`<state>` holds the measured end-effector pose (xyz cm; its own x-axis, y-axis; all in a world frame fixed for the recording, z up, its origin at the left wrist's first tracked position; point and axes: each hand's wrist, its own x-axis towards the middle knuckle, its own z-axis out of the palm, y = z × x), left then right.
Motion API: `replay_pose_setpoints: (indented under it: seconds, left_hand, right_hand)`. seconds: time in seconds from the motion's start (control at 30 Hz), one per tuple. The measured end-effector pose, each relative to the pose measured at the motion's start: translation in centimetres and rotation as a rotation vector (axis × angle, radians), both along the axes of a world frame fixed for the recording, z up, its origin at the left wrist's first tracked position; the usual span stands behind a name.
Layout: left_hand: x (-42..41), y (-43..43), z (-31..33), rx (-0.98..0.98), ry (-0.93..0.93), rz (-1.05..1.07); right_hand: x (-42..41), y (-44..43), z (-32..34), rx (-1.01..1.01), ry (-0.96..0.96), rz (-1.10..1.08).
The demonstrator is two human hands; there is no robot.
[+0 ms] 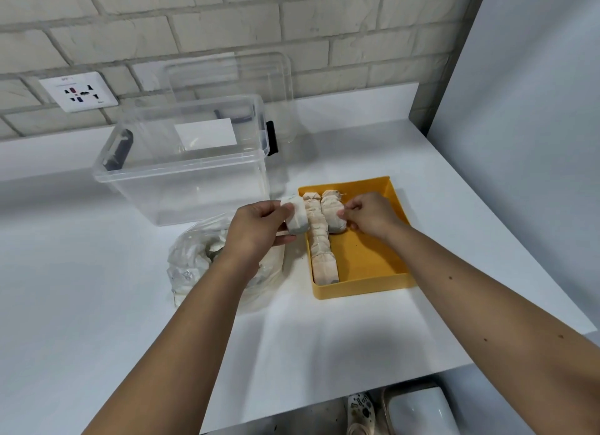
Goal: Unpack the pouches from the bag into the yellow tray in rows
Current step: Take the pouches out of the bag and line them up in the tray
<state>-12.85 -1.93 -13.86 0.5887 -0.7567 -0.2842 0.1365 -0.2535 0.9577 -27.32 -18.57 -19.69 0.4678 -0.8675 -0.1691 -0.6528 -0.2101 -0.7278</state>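
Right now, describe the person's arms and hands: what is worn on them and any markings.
Both forearms are bare as far as the picture shows: no sleeves, gloves or watch. The left hand and right hand show no rings or bracelets that I can make out. The right forearm carries a few small dark moles along its length. Fingernails look short and unpainted, though they are small in this view.

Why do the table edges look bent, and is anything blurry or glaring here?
Head view: the wide-angle lens bows the white table edges and stretches the forearms. Soft, even light casts faint shadows. The clear box shows mild reflections, no harsh glare. The pouch in the left hand looks slightly soft.
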Motion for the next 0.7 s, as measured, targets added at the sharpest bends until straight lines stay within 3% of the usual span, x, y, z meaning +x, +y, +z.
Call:
replay_pose_setpoints:
  seconds: [0.23, 0.37, 0.47, 0.53, 0.7]
  left_hand:
    - [0.2, -0.1, -0.1, 0.031, -0.042, -0.018]
    - [0.3, -0.1, 0.0, 0.032, -0.037, -0.041]
    - [0.0, -0.3, 0.3, 0.012, -0.03, -0.063]
    - [-0.4, -0.4, 0.5, -0.006, -0.012, -0.084]
    - [-1.3, -0.3, 0.8, -0.044, 0.011, -0.078]
  right_hand:
    - [0.3, 0.0, -0.4, -0.02, 0.012, -0.028]
    - [-0.5, 1.7, 2.5, -0.164, -0.146, -0.058]
    - [-0.6, 4.0, 5.4, 0.054, -0.322, 0.088]
    - [-0.4, 5.0, 6.3, 0.17, -0.3, 0.174]
    - [-0.8, 4.8, 7.2, 0.036, -0.282, 0.161]
